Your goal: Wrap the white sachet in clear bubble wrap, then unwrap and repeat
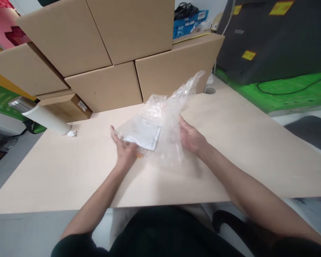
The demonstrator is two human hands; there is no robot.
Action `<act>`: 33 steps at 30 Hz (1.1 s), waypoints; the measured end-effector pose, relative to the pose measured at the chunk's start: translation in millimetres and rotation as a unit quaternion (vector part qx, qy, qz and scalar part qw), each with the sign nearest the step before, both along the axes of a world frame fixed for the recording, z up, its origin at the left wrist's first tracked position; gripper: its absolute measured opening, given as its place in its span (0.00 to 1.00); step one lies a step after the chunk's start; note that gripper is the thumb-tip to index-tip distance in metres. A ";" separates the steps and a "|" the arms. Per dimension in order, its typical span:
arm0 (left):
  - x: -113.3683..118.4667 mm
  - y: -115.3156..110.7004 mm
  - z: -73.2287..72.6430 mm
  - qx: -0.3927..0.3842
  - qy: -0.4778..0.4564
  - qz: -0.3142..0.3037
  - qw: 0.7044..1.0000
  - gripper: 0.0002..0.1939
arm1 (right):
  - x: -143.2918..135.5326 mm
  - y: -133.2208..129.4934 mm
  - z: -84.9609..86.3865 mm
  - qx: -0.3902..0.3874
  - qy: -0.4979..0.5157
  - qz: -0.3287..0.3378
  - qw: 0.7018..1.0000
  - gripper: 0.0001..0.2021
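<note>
A flat white packet [146, 134] lies on a sheet of clear bubble wrap [173, 125] over the table. My left hand [125, 151] grips the wrap's left edge, at the near left corner of the packet, with the thumb on the near side and a finger stretched past the edge. On the other side my right hand [192, 138] holds up the right part of the sheet, which stands as a raised fold beside the packet. Wrap partly covers the fingertips of my right hand. A small orange patch [139, 155] shows beside my left thumb.
Large cardboard boxes [103, 87] are stacked along the back of the table [77, 178]. At the left are a white roll [49, 119], a small box [66, 107] and a crumpled white scrap [72, 134]. A dark machine [267, 43] stands on green at right.
</note>
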State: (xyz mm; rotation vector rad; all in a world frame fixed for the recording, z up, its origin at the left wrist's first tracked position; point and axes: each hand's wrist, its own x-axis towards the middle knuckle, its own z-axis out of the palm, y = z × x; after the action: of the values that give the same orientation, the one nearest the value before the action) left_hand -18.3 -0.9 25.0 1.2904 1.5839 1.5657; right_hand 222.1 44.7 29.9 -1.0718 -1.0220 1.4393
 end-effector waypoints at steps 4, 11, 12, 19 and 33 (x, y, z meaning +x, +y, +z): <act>-3.8 -6.2 -1.6 0.064 0.380 -0.015 0.923 0.45 | -10.9 -10.4 7.1 -0.041 0.071 0.059 0.995 0.28; -11.7 -4.4 3.8 0.075 0.523 -0.114 0.841 0.14 | -2.4 -18.7 17.8 -0.045 0.017 0.008 0.999 0.34; -12.9 -4.1 4.7 0.068 0.504 -0.117 0.853 0.10 | -1.3 -18.6 18.3 -0.049 0.007 0.001 0.999 0.34; -30.8 -14.6 13.6 -0.022 0.139 -0.006 0.990 0.12 | 13.8 -0.1 15.0 -0.050 0.002 -0.086 0.995 0.20; -116.1 -84.7 35.9 -0.255 0.315 0.050 0.913 0.25 | 49.1 25.9 -4.0 0.016 -0.210 -0.282 0.936 0.41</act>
State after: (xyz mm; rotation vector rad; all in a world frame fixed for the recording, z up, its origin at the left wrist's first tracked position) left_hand -134.4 -85.6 60.9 1.4907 2.2821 0.6983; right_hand 271.2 70.6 25.9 -1.5385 -0.9145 0.7416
